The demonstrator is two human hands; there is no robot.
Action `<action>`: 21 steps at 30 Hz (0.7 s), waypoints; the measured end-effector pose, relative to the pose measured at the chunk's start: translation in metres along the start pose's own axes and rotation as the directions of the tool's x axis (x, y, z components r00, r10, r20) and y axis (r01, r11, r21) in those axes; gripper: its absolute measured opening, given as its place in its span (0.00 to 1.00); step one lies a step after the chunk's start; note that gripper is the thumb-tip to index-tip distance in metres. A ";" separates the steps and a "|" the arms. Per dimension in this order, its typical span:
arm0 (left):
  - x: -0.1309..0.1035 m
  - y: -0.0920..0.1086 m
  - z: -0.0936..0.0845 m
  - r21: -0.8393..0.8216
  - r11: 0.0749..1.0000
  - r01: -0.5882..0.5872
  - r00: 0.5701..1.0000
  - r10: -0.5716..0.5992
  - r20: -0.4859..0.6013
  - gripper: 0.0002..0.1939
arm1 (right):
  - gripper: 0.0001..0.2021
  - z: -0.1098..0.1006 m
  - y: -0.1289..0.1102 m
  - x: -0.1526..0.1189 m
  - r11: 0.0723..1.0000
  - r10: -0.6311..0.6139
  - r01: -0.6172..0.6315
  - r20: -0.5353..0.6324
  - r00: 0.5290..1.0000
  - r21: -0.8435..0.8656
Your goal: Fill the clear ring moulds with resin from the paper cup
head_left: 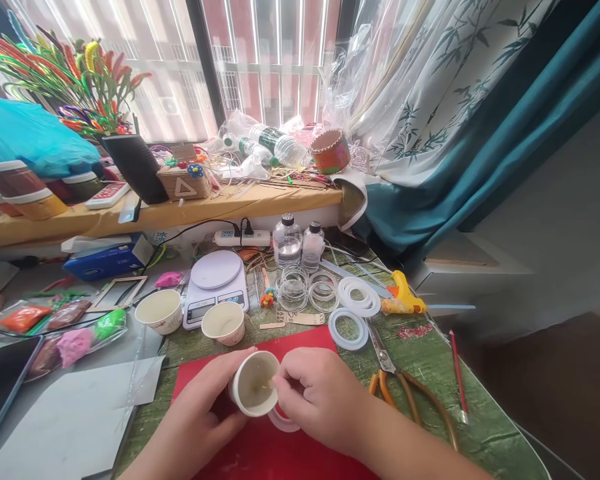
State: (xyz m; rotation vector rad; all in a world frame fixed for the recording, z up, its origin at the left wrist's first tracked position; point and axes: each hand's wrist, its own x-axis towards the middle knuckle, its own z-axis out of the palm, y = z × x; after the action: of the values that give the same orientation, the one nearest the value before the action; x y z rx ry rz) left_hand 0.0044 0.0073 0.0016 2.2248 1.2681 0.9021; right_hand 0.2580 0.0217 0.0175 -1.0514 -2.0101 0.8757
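A green tabletop with a streaky, wood-grain surface carries everything, and a smooth, flat red sheet lies on it under the hands. The left hand wraps its fingers round the side of a white paper cup, gripping it above the sheet with its round mouth tilted toward the viewer. The right hand is curled at the cup's right rim, its fingers pinched together on a thin pale piece, mostly hidden, that reaches inside the mouth.

Beside the right forearm lie scissors with dull metal blades and large, looped, orange-brown handles. Farther back sits a pale plastic scale with a round, slightly glossy plate. Two more paper cups, a left one and a right one, stand upright near it, tapered and printed on the outside. Two clear bottles with dark caps stand behind. A yellow glue gun lies at the right, near smooth, milky rings and glassy, transparent rings. One small pale ring rests on the red sheet, partly covered by the right hand.
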 end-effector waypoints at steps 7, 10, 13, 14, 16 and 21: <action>0.001 0.000 0.000 -0.005 1.000 0.003 1.000 -0.003 -0.017 0.32 | 0.17 -0.001 -0.005 -0.003 0.993 0.117 -0.118 0.046 0.992 0.019; 0.000 0.000 -0.001 -0.004 1.000 0.016 1.000 -0.016 -0.009 0.33 | 0.18 -0.001 -0.007 -0.004 0.992 0.118 -0.118 0.018 0.993 0.036; 0.000 0.000 -0.001 0.004 1.000 0.028 1.000 -0.028 -0.004 0.32 | 0.18 -0.001 -0.006 -0.003 0.989 0.140 -0.141 0.034 0.990 0.039; 0.000 0.000 -0.001 -0.001 0.999 0.032 0.999 -0.032 -0.001 0.31 | 0.17 -0.001 -0.006 -0.003 0.987 0.148 -0.151 0.054 0.988 0.058; 0.000 0.000 -0.001 -0.009 0.999 0.038 0.999 -0.038 0.005 0.31 | 0.17 -0.002 -0.005 -0.002 0.988 0.140 -0.143 0.045 0.989 0.064; -0.001 -0.001 -0.001 -0.009 0.998 0.057 0.998 -0.057 0.013 0.30 | 0.17 -0.002 -0.006 -0.001 0.985 0.167 -0.168 0.044 0.985 0.039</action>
State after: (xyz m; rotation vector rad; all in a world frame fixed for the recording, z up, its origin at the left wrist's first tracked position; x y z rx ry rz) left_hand 0.0030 0.0068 0.0016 2.1722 1.3119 0.8695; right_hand 0.2577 0.0184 0.0227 -1.2005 -1.9483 1.0311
